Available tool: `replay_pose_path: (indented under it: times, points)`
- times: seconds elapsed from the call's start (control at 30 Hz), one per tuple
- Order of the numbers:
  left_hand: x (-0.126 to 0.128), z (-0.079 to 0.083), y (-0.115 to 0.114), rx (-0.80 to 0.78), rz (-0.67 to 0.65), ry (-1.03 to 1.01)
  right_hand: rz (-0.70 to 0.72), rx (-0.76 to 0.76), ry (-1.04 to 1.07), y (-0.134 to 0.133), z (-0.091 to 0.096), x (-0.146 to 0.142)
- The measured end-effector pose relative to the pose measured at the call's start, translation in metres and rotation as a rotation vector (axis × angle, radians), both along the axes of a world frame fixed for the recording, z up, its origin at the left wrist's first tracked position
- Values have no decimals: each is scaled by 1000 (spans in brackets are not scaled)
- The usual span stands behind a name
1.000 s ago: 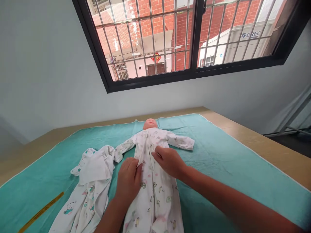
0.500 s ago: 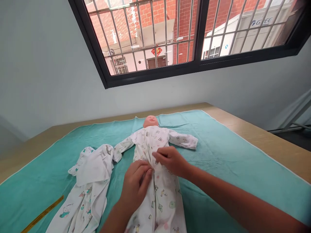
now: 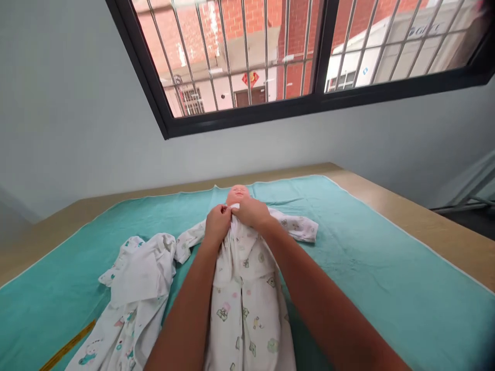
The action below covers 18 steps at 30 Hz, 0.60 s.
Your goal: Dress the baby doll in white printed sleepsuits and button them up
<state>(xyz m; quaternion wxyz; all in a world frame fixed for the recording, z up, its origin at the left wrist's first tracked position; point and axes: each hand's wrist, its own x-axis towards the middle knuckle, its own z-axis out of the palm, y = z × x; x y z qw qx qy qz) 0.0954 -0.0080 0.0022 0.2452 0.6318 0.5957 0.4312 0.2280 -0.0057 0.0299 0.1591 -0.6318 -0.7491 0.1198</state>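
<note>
A baby doll (image 3: pixel 237 194) lies on its back on a teal towel (image 3: pixel 367 257), dressed in a white printed sleepsuit (image 3: pixel 247 299). My left hand (image 3: pixel 217 224) and my right hand (image 3: pixel 250 212) meet at the doll's neck. Both pinch the sleepsuit's collar, one on each side of the front opening. The fingers of both hands are closed on the fabric. My forearms lie over the doll's body and hide part of the suit's front.
A second white printed garment (image 3: pixel 135 278) lies crumpled on the towel left of the doll. A yellow measuring tape (image 3: pixel 65 346) sits at the lower left. The wooden table edge (image 3: pixel 425 216) runs along the right. A barred window (image 3: pixel 294 56) fills the wall behind.
Both hands moved from the doll's belly up to its neck, along the front opening of the sleepsuit. The camera tilted slightly down.
</note>
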Motion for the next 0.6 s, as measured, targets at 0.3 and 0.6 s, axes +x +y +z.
replay_pose_path:
  times: [0.3, 0.6]
  points:
    - [-5, 4, 7, -45, -50, -43, 80, -66, 204, 20, 2, 8]
    - [5, 14, 1, -128, -119, -745, 31, 152, 423, 12, 4, -7]
